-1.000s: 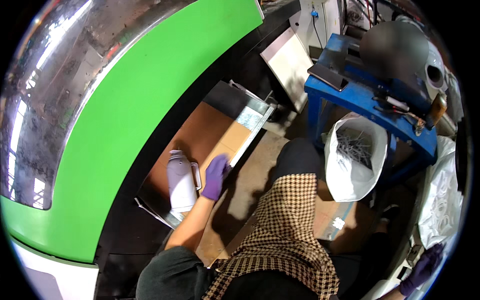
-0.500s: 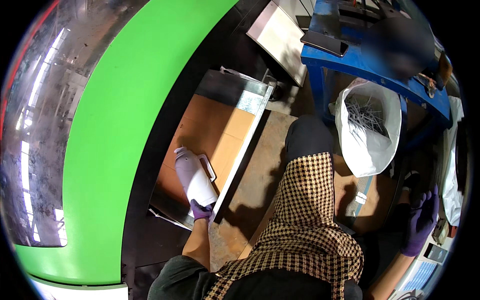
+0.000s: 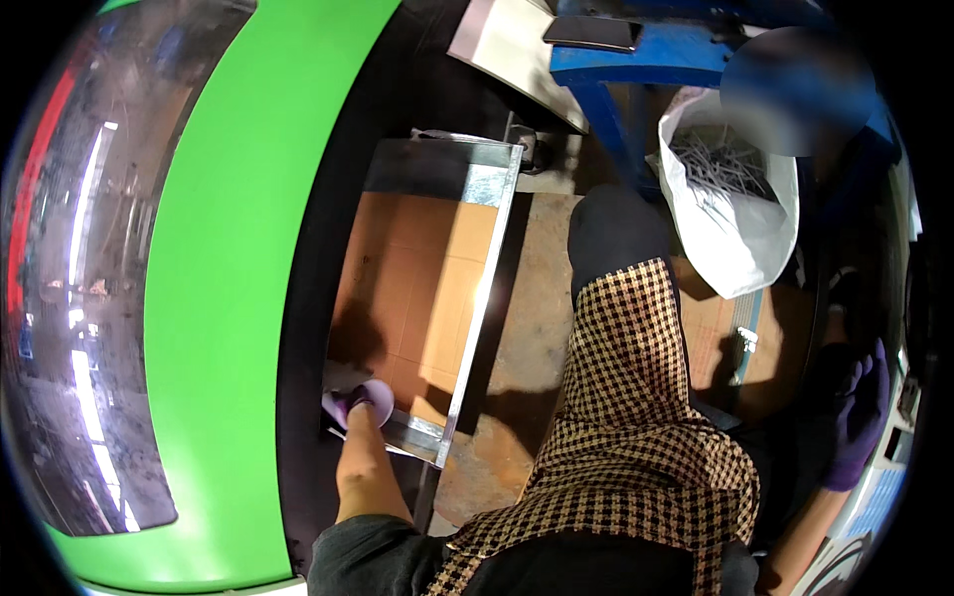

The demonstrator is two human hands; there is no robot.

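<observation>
A white plastic jug (image 3: 377, 403) sits at the near left corner of a metal tray lined with cardboard, its round end turned up toward me. My left hand (image 3: 357, 398), in a purple glove, is closed on it; the fingertips are partly hidden, and the jug's handle does not show now. Far to the right, my right hand (image 3: 863, 422), also in a purple glove, holds nothing. Its fingers are stretched out beside the shelf edge at that side.
The tray (image 3: 480, 298) lies under a large green machine (image 3: 224, 298) with a window. On the right, a white sack (image 3: 740, 248) of grey strips stands below a blue table (image 3: 646, 70), where a dark phone (image 3: 593, 34) lies. A cardboard sheet (image 3: 706, 328) is beside my knee.
My left hand has moved left with the jug, to the tray's near left corner. The jug lay lengthwise with its handle showing; now its round end faces me. My right hand stays open.
</observation>
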